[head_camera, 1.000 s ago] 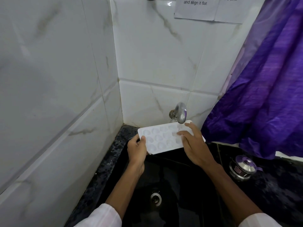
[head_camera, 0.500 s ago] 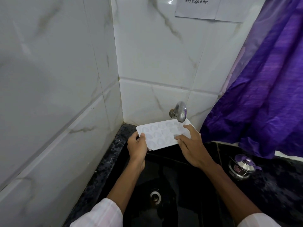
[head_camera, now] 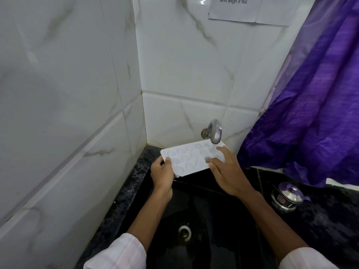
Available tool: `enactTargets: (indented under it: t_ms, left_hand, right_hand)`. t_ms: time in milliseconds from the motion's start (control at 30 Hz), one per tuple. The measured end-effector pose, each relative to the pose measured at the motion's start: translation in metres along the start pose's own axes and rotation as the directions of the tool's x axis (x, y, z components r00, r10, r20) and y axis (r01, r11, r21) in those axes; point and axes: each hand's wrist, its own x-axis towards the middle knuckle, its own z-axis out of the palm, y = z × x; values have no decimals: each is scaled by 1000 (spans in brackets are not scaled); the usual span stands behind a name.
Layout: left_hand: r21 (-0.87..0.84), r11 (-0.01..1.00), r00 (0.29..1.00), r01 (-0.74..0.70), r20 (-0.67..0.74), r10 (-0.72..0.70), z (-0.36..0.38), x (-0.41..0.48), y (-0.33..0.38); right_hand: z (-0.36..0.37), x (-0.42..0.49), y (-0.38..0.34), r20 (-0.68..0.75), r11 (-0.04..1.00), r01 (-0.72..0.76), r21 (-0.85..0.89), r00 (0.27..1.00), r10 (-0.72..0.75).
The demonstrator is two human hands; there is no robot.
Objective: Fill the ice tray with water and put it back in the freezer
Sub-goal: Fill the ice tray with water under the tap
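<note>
Under the tap (head_camera: 214, 133), the left hand (head_camera: 162, 171) pinches the tray (head_camera: 191, 158) end; the right hand (head_camera: 228, 172) rests its spread fingers (head_camera: 225, 152) on the other end.

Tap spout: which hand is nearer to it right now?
Right. The right hand rests on the end of the ice tray just below the tap spout. The left hand grips the tray's opposite end, farther off to the spout's left.

White marble-veined wall tiles (head_camera: 184, 65), two walls meeting in a corner. Paper notice (head_camera: 233, 10), high on rear wall, cut off by the frame; legible: "and align it flat." Purple cloth (head_camera: 310, 113), hanging at right. Small lidded steel pot (head_camera: 287, 197), upright on black speckled table (head_camera: 330, 220), below the cloth.
</note>
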Motion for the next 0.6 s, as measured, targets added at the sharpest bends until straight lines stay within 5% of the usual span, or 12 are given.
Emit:
enactTargets:
  t_ms: [600]
  left_hand:
    - [-5,1000,1000,0,7,0,3,-2,-4]
  right_hand:
    - [0,-1,3,13,999,-40,-12,999,40]
